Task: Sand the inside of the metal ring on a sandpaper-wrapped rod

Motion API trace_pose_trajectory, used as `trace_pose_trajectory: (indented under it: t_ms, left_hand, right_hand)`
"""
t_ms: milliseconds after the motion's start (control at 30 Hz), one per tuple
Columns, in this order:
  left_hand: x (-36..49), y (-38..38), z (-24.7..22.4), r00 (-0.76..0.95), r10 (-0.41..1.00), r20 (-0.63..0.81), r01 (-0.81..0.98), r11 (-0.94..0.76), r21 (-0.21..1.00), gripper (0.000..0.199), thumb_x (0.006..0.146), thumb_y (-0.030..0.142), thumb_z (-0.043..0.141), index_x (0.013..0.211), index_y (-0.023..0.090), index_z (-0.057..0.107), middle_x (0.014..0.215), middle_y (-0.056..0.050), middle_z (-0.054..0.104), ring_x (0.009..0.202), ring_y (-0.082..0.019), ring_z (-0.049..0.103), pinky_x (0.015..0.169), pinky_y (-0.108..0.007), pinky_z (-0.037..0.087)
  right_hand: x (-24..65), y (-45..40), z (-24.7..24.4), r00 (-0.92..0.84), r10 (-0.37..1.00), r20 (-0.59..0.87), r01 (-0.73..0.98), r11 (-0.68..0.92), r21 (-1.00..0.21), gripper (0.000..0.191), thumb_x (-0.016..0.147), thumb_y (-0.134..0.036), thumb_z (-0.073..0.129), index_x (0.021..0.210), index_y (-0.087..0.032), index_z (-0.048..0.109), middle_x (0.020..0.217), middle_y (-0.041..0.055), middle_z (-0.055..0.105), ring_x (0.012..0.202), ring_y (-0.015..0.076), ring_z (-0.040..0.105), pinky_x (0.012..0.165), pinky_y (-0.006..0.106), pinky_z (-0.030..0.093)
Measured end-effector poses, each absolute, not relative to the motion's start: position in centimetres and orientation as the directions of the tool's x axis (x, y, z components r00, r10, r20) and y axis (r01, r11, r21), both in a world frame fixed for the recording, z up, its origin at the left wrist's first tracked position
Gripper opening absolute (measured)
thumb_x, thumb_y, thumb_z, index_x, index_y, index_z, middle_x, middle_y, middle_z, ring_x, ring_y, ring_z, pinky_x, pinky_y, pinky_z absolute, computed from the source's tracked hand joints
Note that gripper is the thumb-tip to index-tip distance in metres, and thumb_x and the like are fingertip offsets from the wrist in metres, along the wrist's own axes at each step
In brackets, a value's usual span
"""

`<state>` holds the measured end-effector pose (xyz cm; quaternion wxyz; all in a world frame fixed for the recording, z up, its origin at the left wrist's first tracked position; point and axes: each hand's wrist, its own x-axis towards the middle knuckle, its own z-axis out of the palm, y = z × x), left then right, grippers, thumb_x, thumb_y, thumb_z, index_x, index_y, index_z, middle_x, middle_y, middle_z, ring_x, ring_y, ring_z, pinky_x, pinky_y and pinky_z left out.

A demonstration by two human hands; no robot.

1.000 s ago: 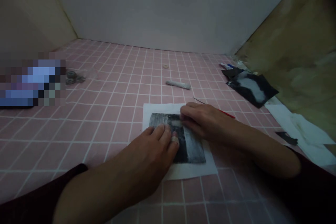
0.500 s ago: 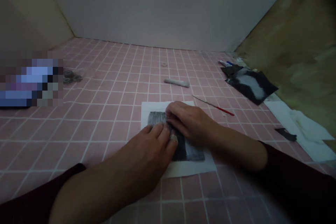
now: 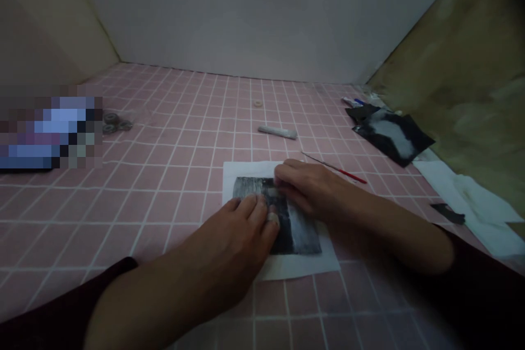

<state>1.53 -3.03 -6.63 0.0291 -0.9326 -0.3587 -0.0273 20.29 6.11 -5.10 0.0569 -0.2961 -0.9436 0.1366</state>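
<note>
A dark sheet (image 3: 303,238) with grey, dusty-looking patches, resembling sandpaper, lies on a white paper (image 3: 297,270) before me. My left hand (image 3: 250,229) rests palm down over the sheet's left part, fingers curled together. A small pale piece (image 3: 272,217) shows at its right-hand fingertips, too dim to name. My right hand (image 3: 303,186) is closed at the sheet's far edge, thumb and fingers pinched together. Whatever those fingers hold, if anything, is hidden.
Beyond the paper lie a grey bar (image 3: 277,132), a small pale ring (image 3: 257,103) and a thin red-handled tool (image 3: 336,168). Dark sheets (image 3: 394,134) and white tissue (image 3: 471,202) lie at the right wall. Grey rings (image 3: 112,122) sit left, beside a blurred-out device (image 3: 49,134).
My right hand has moved a little to the right, uncovering more of the dark sheet's top. My left hand stays in place on the sheet. The view has shifted slightly.
</note>
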Motion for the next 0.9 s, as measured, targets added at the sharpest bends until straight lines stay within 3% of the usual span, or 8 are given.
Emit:
trace_pose_trajectory:
  t_ms: [100,233,433,600,800,900]
  left_hand:
    - [1.52,-3.02,-6.67,0.746,0.661,0.081,0.665,-0.746,-0.041,0.03,0.087,0.016,0.039,0.113,0.009,0.054,0.113,-0.019,0.057,0.106,-0.034,0.051,0.078,-0.047,0.048]
    - [1.55,-3.0,-6.74,0.734,0.676,0.072,0.679,-0.733,-0.039,0.034,0.086,0.016,0.042,0.117,0.008,0.053,0.115,-0.02,0.056,0.109,-0.036,0.05,0.078,-0.047,0.049]
    - [1.56,-3.17,-6.58,0.742,0.664,0.087,0.669,-0.741,-0.053,0.04,0.088,0.015,0.038,0.124,0.003,0.048,0.114,-0.02,0.057,0.105,-0.033,0.052,0.083,-0.046,0.048]
    - [1.62,-3.09,-6.5,0.737,0.673,0.069,0.676,-0.736,-0.038,0.039,0.085,0.016,0.042,0.122,0.005,0.051,0.115,-0.02,0.057,0.108,-0.035,0.051,0.083,-0.048,0.048]
    - [1.55,-3.0,-6.69,0.745,0.661,0.089,0.665,-0.746,-0.03,0.04,0.087,0.016,0.04,0.124,0.003,0.049,0.115,-0.021,0.057,0.106,-0.034,0.052,0.084,-0.048,0.048]
    - [1.56,-2.95,-6.75,0.739,0.67,0.073,0.673,-0.739,-0.033,0.039,0.085,0.016,0.042,0.122,0.005,0.051,0.116,-0.02,0.057,0.108,-0.036,0.051,0.084,-0.049,0.048]
  right_hand:
    - [20.33,6.12,-5.07,-0.814,0.58,0.016,0.558,0.79,-0.255,0.008,0.088,-0.014,0.045,0.083,-0.015,0.051,0.083,0.0048,0.053,0.073,0.0147,0.05,0.067,0.026,0.037]
    - [19.78,6.02,-5.6,-0.836,0.536,0.12,0.476,0.815,-0.33,0.013,0.093,-0.015,0.039,0.089,-0.014,0.052,0.089,0.0057,0.054,0.077,0.0141,0.051,0.068,0.025,0.039]
    - [20.48,6.24,-5.16,-0.814,0.581,-0.006,0.565,0.787,-0.247,0.009,0.089,-0.015,0.044,0.087,-0.015,0.053,0.087,0.0051,0.055,0.075,0.015,0.051,0.069,0.027,0.038]
    - [19.85,6.19,-5.61,-0.808,0.572,0.14,0.495,0.789,-0.364,0.004,0.089,-0.013,0.044,0.092,-0.016,0.046,0.089,0.0046,0.055,0.077,0.0142,0.05,0.069,0.025,0.039]
    - [20.44,6.21,-4.9,-0.814,0.581,0.01,0.561,0.789,-0.249,0.005,0.088,-0.014,0.047,0.083,-0.016,0.048,0.082,0.0035,0.053,0.07,0.0135,0.047,0.065,0.026,0.035]
    - [20.06,6.12,-5.27,-0.818,0.571,0.075,0.532,0.799,-0.282,0.011,0.093,-0.017,0.039,0.088,-0.015,0.049,0.089,0.006,0.053,0.073,0.0138,0.048,0.065,0.025,0.036]
